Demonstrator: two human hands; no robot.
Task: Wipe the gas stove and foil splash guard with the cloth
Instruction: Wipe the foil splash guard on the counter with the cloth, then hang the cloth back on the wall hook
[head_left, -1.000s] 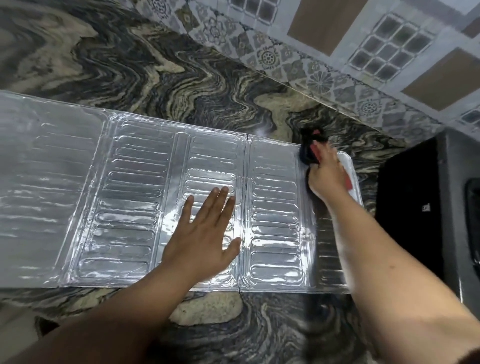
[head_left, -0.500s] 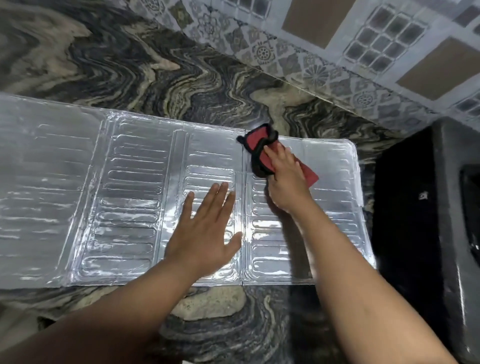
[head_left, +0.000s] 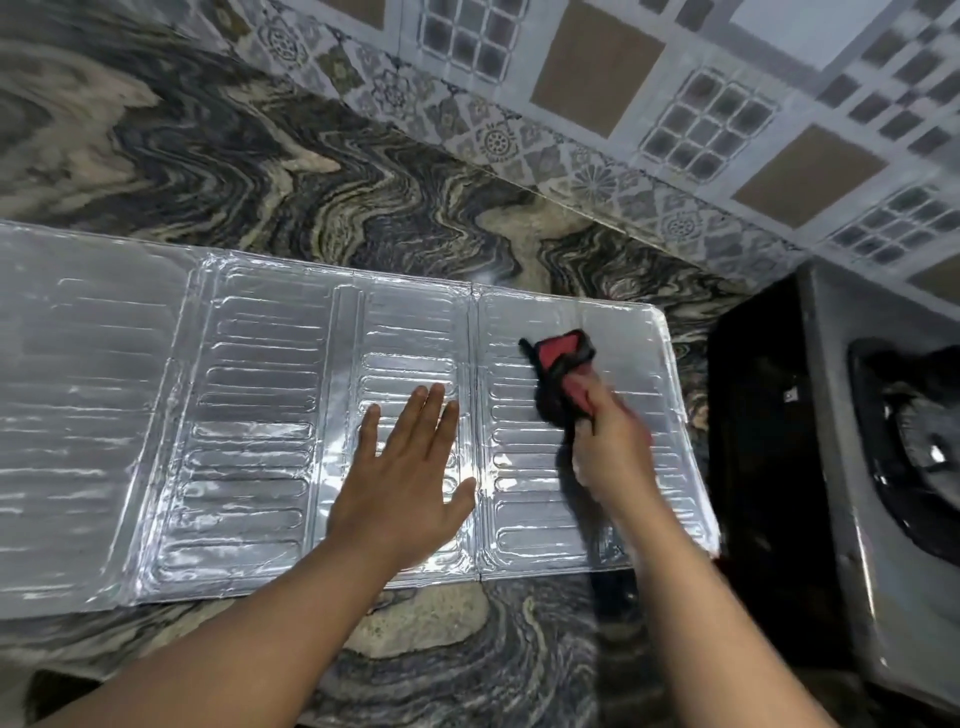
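Observation:
The silver foil splash guard (head_left: 249, 415) lies unfolded flat on the marbled counter, ribbed panels side by side. My left hand (head_left: 405, 478) presses flat on a middle panel, fingers spread. On the rightmost panel my right hand (head_left: 610, 449) grips a red and black cloth (head_left: 563, 364), which rests against the foil near the panel's upper half; hand and cloth are motion-blurred. The gas stove (head_left: 852, 467) stands at the right edge, with a black burner grate (head_left: 914, 441) partly in view.
The dark swirled stone counter (head_left: 311, 156) runs behind and in front of the guard. A patterned tiled wall (head_left: 675, 104) rises at the back right. The stove's black side stands close to the guard's right edge.
My right hand with the cloth swept left from the guard's far right corner to the panel seam, then back right and downward. My left hand stayed pressed in place.

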